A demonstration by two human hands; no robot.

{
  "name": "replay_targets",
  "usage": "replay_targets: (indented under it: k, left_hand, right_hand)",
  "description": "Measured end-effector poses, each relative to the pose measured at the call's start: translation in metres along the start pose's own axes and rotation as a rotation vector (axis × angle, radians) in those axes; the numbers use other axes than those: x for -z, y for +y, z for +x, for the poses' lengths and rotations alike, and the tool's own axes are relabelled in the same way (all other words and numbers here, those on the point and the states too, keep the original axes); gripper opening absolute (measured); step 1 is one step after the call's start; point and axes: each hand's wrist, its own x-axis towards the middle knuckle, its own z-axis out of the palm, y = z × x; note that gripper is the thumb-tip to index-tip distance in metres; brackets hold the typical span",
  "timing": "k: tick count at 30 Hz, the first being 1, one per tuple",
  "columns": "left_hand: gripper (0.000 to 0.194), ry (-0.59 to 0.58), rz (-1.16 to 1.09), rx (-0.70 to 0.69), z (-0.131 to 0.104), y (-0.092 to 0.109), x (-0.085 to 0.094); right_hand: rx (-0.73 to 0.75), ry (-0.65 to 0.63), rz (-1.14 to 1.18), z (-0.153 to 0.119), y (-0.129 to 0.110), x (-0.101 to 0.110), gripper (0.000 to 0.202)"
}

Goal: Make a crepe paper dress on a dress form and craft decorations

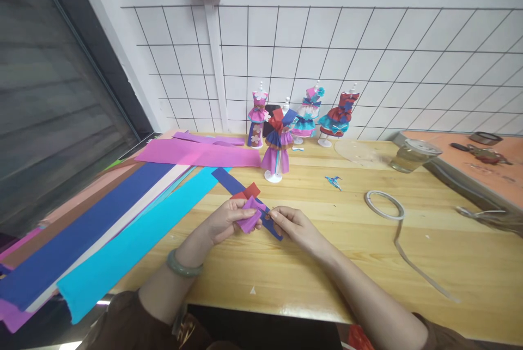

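In the middle of the table my left hand [226, 221] grips a small folded piece of purple crepe paper [248, 222] between thumb and fingers. My right hand [295, 225] is closed in a pinch at the paper's right edge; what sits between its fingertips is too small to make out. Below both hands lies a narrow dark blue paper strip [226, 179], partly hidden by them. A red paper piece [251, 190] rests across that strip. Just behind stands a mini dress form [274, 160] dressed in red, blue and purple paper.
Long crepe paper sheets, among them a cyan one [155, 222] and a pink one [200, 152], cover the left side. Several dressed mini forms [339, 115] stand at the back. On the right are a tape roll [402, 212] with its end trailing and a lidded plastic cup [414, 157].
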Motion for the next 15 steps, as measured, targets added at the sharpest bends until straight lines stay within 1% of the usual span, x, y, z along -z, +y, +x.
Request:
replay_targets:
  k: [4, 8, 15]
  left_hand:
    - [0.031, 0.038, 0.064, -0.021, 0.001, -0.001, -0.001]
    - [0.037, 0.076, 0.124, -0.039, 0.003, -0.004, -0.001]
    - [0.035, 0.057, 0.219, -0.084, 0.007, -0.011, -0.002]
  right_hand:
    - [0.028, 0.015, -0.061, 0.0, 0.001, 0.0, 0.043]
    - [0.024, 0.023, -0.091, 0.0, 0.001, -0.001, 0.042]
    - [0.018, 0.06, -0.101, 0.002, 0.002, -0.006, 0.043]
